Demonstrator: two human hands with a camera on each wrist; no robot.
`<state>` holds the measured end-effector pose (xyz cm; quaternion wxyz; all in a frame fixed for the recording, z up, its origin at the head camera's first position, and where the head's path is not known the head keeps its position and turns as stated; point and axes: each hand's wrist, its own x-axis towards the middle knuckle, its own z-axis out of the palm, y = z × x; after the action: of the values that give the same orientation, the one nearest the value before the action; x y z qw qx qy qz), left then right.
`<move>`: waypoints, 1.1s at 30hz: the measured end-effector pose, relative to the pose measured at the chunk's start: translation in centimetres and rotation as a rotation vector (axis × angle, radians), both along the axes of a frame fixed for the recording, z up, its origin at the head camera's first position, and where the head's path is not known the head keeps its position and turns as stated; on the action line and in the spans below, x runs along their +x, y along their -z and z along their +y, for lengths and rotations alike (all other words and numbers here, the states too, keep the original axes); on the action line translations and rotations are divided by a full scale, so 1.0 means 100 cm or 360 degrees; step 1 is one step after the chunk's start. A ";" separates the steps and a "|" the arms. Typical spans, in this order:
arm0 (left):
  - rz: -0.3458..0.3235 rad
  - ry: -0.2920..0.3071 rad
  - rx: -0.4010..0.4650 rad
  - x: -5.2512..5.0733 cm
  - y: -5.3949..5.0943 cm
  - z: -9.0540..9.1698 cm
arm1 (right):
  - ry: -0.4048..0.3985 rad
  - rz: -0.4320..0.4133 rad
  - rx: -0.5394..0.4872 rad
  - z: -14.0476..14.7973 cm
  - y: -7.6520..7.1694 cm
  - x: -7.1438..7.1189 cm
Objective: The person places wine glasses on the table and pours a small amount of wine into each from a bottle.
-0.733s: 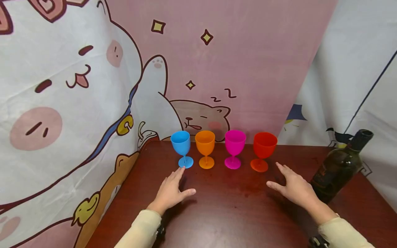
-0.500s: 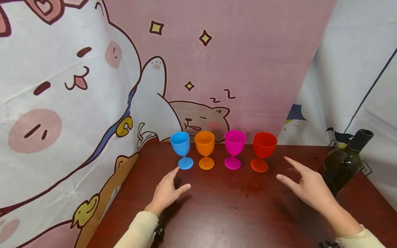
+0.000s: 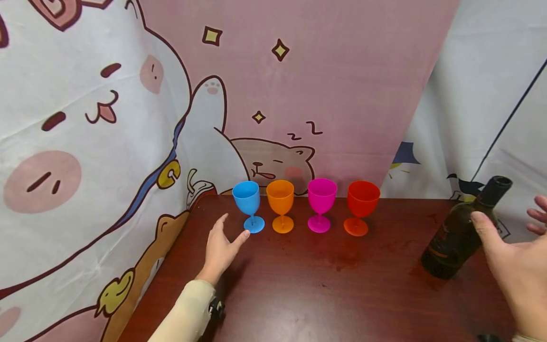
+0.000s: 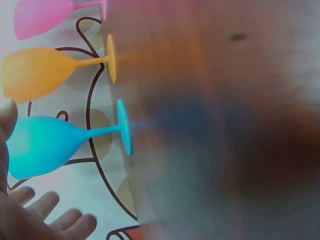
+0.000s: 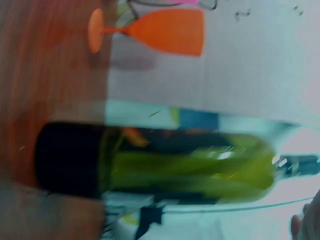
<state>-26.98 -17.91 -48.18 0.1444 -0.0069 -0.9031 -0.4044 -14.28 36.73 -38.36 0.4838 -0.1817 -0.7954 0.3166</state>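
Four stemmed goblets stand in a row at the table's back: blue (image 3: 247,198), orange (image 3: 280,197), magenta (image 3: 322,196) and red (image 3: 363,198). Just left of the blue goblet, the left hand (image 3: 220,249) has thumb and fingers spread, holding nothing; the left wrist view shows its fingers (image 4: 67,220) beside the blue bowl (image 4: 42,145). A dark green bottle (image 3: 455,237) stands upright on the right. The right hand (image 3: 514,266) is at the right edge with its thumb apart from the fingers, nearest the bottle. The right wrist view shows the whole bottle (image 5: 190,165).
The dark red-brown table (image 3: 307,304) ends at a cartoon-printed cloth (image 3: 342,95) behind the goblets. More printed cloth (image 3: 94,190) hangs along the left side, and white cloth (image 3: 491,109) hangs at the right.
The right hand has moved right, from in front of the bottle to its right side. The left hand has shifted slightly left, away from the blue goblet's base. Goblets and bottle stand as before.
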 end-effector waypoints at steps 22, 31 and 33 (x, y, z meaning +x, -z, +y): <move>0.0090 -0.0131 0.0290 -0.069 -0.032 0.042 | -0.0247 -0.0603 -0.0191 0.027 0.055 -0.023; 0.0126 -0.0162 0.0296 -0.078 -0.030 0.045 | -0.0231 -0.0592 -0.0237 0.029 0.058 -0.025; 0.0128 -0.0164 0.0298 -0.079 -0.030 0.045 | -0.0236 -0.0595 -0.0244 0.030 0.058 -0.026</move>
<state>-34.92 -13.44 -45.17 0.2010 0.0368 -0.8540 -0.4784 -16.87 39.74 -44.14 0.2881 -0.2145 -0.8561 0.3717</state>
